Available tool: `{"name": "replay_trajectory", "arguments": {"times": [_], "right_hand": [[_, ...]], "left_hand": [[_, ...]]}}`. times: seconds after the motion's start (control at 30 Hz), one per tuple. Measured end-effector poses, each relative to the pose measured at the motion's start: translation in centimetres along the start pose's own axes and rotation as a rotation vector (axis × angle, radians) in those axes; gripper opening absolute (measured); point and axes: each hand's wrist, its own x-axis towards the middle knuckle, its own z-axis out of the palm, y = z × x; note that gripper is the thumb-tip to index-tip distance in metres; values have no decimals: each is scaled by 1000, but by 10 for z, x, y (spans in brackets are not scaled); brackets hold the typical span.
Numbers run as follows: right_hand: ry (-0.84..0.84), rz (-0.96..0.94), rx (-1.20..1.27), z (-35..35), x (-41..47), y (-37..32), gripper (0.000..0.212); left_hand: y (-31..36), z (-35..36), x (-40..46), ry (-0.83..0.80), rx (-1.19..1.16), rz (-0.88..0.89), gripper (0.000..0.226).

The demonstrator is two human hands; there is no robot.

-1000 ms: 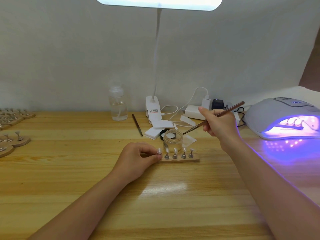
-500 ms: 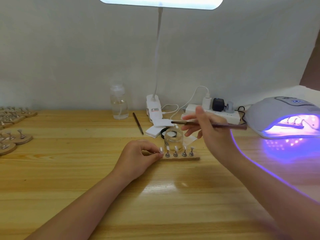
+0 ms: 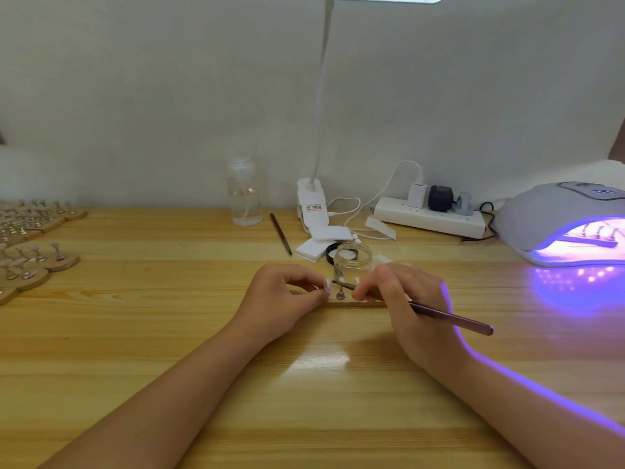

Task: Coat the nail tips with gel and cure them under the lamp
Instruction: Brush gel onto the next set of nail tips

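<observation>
A small wooden holder strip (image 3: 341,303) with nail tips on metal stands lies at the table's middle. My left hand (image 3: 284,294) pinches the leftmost stand, whose white nail tip (image 3: 327,285) shows at my fingertips. My right hand (image 3: 402,299) grips a thin brown brush (image 3: 449,316), its bristle end almost touching that tip. My right hand hides most of the other stands. An open clear gel jar (image 3: 352,259) stands just behind the strip. At the far right the grey curing lamp (image 3: 554,211) glows purple, with another holder of tips inside.
Several wooden holders with stands (image 3: 30,252) lie at the left edge. Behind the jar are a clear bottle (image 3: 244,192), a spare brush (image 3: 281,238), white pads (image 3: 313,248), a black lid (image 3: 333,252), the desk lamp's clip base (image 3: 313,206) and a power strip (image 3: 429,218).
My right hand came down from above the jar to the holder strip, turning the brush so its bristles point left at the leftmost nail tip. My left hand stayed put.
</observation>
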Motion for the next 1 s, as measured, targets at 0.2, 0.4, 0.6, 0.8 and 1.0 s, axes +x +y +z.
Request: {"name": "replay_trajectory", "arguments": {"times": [0.2, 0.4, 0.6, 0.8, 1.0], "right_hand": [[-18, 7, -16, 3, 1, 3, 46], [-17, -29, 6, 3, -2, 5, 52], [-18, 24, 17, 4, 0, 4, 48], [16, 51, 82, 3, -2, 3, 43], [-4, 119, 181, 4, -4, 3, 50]], "left_hand": [[-1, -1, 1, -11, -6, -15, 15], [-2, -1, 2, -6, -10, -21, 19], [-3, 0, 4, -1, -15, -29, 23], [-5, 0, 4, 8, -24, -51, 21], [-6, 1, 5, 18, -40, -59, 19]]}}
